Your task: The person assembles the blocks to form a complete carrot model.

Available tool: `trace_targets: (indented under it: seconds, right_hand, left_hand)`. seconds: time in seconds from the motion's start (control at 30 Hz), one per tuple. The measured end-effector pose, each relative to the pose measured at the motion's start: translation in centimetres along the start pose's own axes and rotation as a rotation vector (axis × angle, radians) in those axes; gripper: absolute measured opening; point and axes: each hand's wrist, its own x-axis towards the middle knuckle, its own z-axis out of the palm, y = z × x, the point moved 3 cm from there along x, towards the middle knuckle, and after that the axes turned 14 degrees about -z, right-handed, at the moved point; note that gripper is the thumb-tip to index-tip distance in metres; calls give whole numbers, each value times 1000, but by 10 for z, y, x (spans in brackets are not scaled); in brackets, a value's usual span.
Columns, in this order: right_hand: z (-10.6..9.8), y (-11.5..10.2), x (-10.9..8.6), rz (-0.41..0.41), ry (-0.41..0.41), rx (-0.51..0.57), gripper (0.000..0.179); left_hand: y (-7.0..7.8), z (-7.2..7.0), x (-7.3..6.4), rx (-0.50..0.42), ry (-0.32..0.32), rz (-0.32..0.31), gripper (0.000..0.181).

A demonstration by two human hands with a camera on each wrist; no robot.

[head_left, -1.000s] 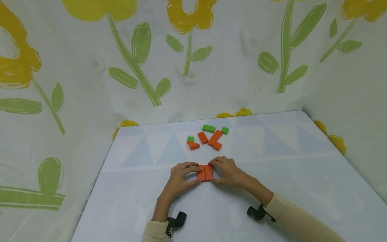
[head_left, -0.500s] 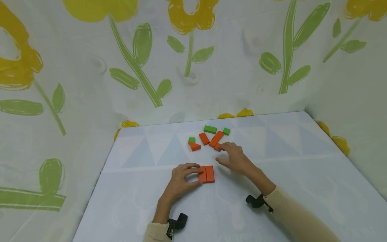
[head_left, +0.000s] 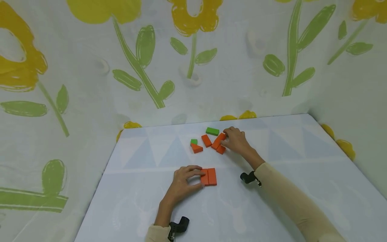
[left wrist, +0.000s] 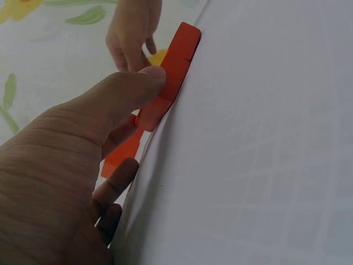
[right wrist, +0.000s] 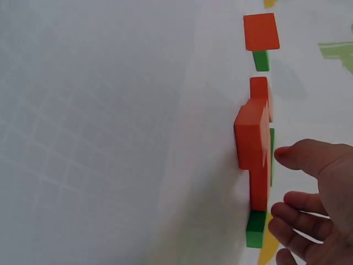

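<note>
In the head view, two orange rectangular blocks (head_left: 212, 176) lie side by side on the table. My left hand (head_left: 181, 181) holds the left one, thumb at its near end and fingers at its far end; the left wrist view shows the thumb against the orange block (left wrist: 175, 74). My right hand (head_left: 238, 141) is over the right side of the far group, beside a long orange block (head_left: 218, 141) and a short orange block (head_left: 221, 149). In the right wrist view its thumb and fingers are spread, close to a small green block (right wrist: 256, 229), which the hand hides from the head view.
Left of the right hand lie an orange block (head_left: 207, 140), a green rectangular block (head_left: 212, 131), an orange wedge-shaped block (head_left: 197, 148) and a small green block (head_left: 194, 142). The table (head_left: 272, 201) ends at a wall cloth (head_left: 229, 84) printed with flowers.
My right hand has left the orange pair and moved away from me to the far group, now covering the small green block at its right. The left hand stays on the pair.
</note>
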Motion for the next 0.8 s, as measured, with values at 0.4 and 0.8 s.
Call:
trace_targets:
  seconds: [0.4, 0.8]
  right_hand:
    - [5, 3, 10, 15, -51, -70, 61]
    - [11, 8, 10, 98, -71, -79, 69]
  left_hand:
    - [2, -1, 3, 28, 23, 17, 38]
    - [0, 0, 0, 24, 12, -12, 37]
